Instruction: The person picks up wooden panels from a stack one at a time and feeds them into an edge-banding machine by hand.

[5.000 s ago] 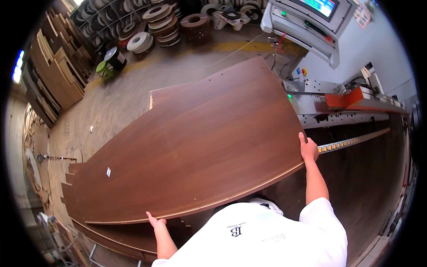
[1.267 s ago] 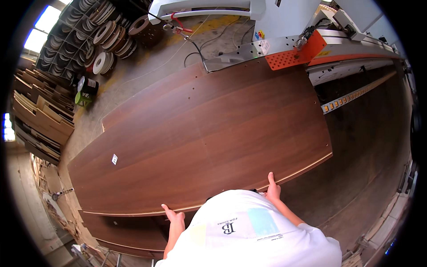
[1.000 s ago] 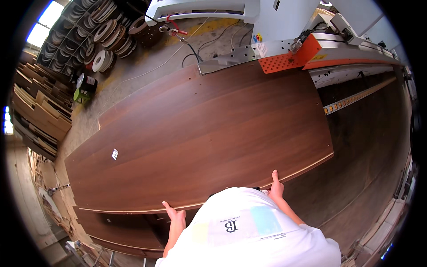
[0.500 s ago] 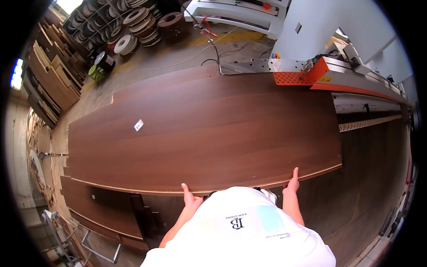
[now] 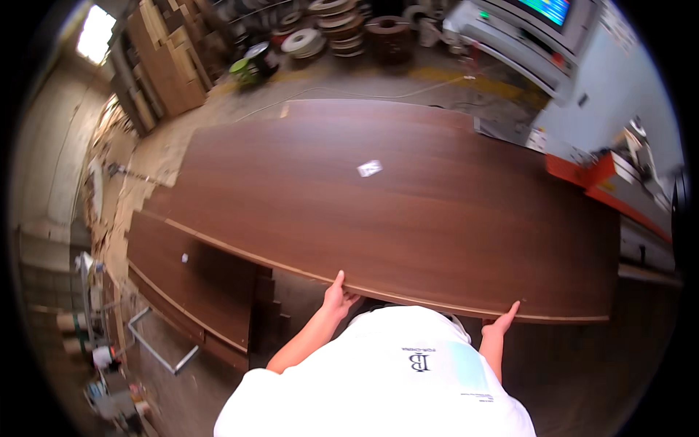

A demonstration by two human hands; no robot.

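Note:
My left hand point(image 5: 336, 297) grips the near edge of a large dark-brown board point(image 5: 393, 218) with a pale edge strip, thumb on top and fingers under it. My right hand point(image 5: 501, 320) holds the same edge farther right. A small white sticker point(image 5: 369, 168) is on the board's top. The board's right side lies beside a steel plate point(image 5: 502, 132) and orange guide point(image 5: 571, 171) of a machine. Below and left of it is a stack of similar brown panels point(image 5: 189, 291).
A grey machine console point(image 5: 502, 40) with screen stands back right. Coiled banding rolls point(image 5: 335, 25), a green stool point(image 5: 244, 71) and leaning boards point(image 5: 171, 51) are at the back. A cable crosses the floor. A metal frame point(image 5: 164, 364) is low on the left.
The board and surroundings appear shifted right and rotated as my view turns left over the last second. My hands stay on the near edge; five seconds ago they were farther apart.

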